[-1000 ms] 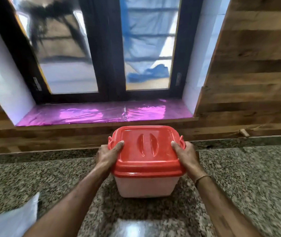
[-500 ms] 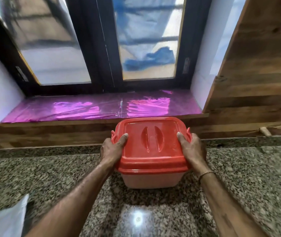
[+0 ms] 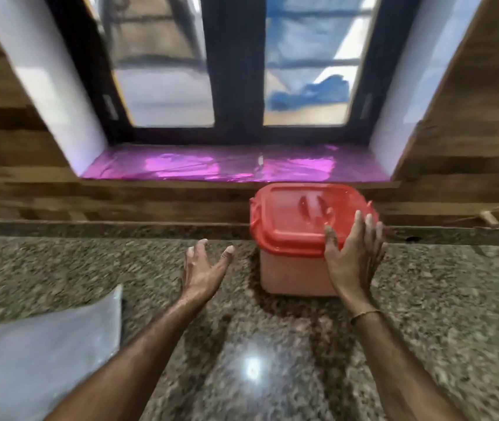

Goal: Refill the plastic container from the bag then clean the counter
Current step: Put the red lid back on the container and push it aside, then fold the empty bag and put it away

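Head view: the left hand (image 3: 204,270) hangs above the granite counter (image 3: 59,268) with its fingers spread wide, palm turned toward the container and holding nothing; a clear gap separates it from the box. The right hand (image 3: 353,256) is also splayed open, its fingers fanned in front of the red lid's (image 3: 296,217) right corner; motion blur keeps me from telling whether they touch it. The plastic container (image 3: 290,273) stands upright, lid on, at the back of the counter against the raised rear edge, just below the purple-lined window sill (image 3: 211,165). The pale bag (image 3: 38,354) lies flat at the near left, well apart. Bare counter stretches between both forearms and to the right.
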A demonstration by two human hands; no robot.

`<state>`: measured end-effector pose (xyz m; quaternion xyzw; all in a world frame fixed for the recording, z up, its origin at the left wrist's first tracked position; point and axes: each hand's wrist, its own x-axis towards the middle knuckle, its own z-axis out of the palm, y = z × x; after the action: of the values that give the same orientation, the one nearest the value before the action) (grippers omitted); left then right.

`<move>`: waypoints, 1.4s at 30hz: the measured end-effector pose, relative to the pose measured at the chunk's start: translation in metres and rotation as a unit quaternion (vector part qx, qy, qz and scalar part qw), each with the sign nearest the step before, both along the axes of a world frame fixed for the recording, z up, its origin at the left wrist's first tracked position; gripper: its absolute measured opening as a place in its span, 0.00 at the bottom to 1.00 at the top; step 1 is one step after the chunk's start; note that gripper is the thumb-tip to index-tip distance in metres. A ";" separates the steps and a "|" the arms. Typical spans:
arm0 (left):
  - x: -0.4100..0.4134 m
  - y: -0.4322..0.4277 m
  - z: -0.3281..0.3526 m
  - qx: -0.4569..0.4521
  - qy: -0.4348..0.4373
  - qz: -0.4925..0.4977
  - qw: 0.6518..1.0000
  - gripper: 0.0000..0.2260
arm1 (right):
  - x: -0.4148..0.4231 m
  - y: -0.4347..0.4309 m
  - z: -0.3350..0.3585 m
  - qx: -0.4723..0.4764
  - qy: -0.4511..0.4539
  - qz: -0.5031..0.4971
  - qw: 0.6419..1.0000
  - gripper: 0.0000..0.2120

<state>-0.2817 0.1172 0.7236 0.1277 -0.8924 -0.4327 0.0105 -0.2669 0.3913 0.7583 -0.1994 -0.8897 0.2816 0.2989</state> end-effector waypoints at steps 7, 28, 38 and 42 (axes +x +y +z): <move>0.108 -0.185 -0.049 -0.130 -0.025 0.074 0.988 0.36 | 0.100 -0.213 -0.062 -0.082 -0.101 0.234 0.963 0.25; 0.229 -0.354 -0.117 -0.265 -0.151 -0.020 0.952 0.42 | 0.141 -0.349 -0.132 -0.328 -0.324 0.319 0.828 0.04; 0.127 -0.318 -0.110 -0.237 -0.187 -0.164 0.939 0.47 | 0.095 -0.240 -0.093 -0.204 -0.347 0.339 0.850 0.10; 0.112 -0.294 -0.125 -0.219 -0.202 -0.167 0.940 0.43 | 0.094 -0.221 -0.100 -0.212 -0.349 0.342 0.846 0.11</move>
<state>-0.1698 -0.1771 0.5988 0.0562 -0.9568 -0.1874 -0.2151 -0.1725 0.1707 0.6579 -0.0260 -0.8658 0.4594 -0.1964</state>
